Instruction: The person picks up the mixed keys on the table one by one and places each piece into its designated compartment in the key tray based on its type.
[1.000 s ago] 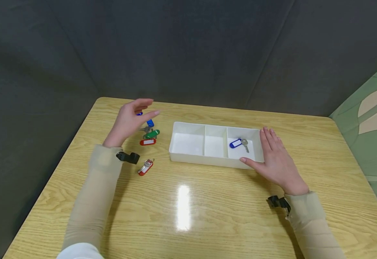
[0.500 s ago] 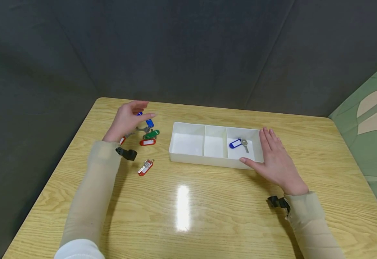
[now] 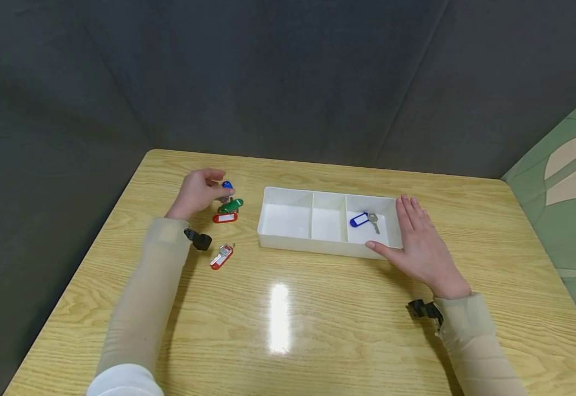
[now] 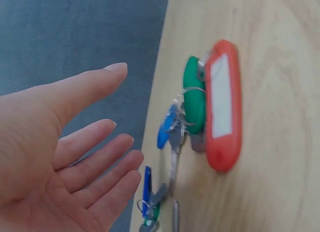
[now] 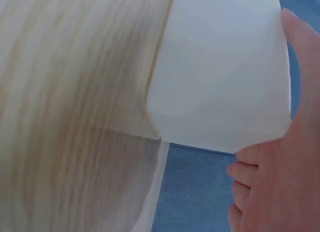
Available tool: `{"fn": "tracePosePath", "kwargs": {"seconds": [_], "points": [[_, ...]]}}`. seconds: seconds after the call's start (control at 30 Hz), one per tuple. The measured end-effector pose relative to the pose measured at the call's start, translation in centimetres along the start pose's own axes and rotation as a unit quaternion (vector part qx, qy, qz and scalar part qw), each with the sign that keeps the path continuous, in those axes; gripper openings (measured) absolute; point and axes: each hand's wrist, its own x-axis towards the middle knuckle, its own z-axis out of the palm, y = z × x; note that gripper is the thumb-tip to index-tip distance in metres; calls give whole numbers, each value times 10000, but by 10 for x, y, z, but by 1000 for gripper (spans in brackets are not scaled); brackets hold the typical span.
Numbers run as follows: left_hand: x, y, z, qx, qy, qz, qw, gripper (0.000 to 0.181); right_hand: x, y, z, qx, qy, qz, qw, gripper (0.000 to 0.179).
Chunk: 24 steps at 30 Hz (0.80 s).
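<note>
My left hand hovers at a cluster of tagged keys, thumb and fingers apart and nothing between them in the left wrist view. Its thumb overlaps a blue key tag in the head view. Just nearer lie a green key tag and a red key tag; keys and another blue tag show in the left wrist view. My right hand rests with straight fingers along the right end of a white three-part tray, thumb at its front rim.
In the tray's right compartment lie a blue key tag and its key. Apart from the cluster, another red tag with a key lies on the wooden table. A dark partition rises behind the table.
My left hand first drew back slightly left, then came lower and nearer over the cluster, its thumb now at the blue tag. My right hand and the tray have stayed put.
</note>
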Motion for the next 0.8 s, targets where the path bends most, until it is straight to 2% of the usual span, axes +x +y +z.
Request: {"fn": "tracePosePath", "kwargs": {"seconds": [0.37,0.8], "points": [[2,-14,6,359,58,35,9993,47,0,0,1,46,14,-11,10000,112],[-1,-17,2,856,-105,-126,9962,27,1,-2,-1,46,-5,-17,10000,112]]}}
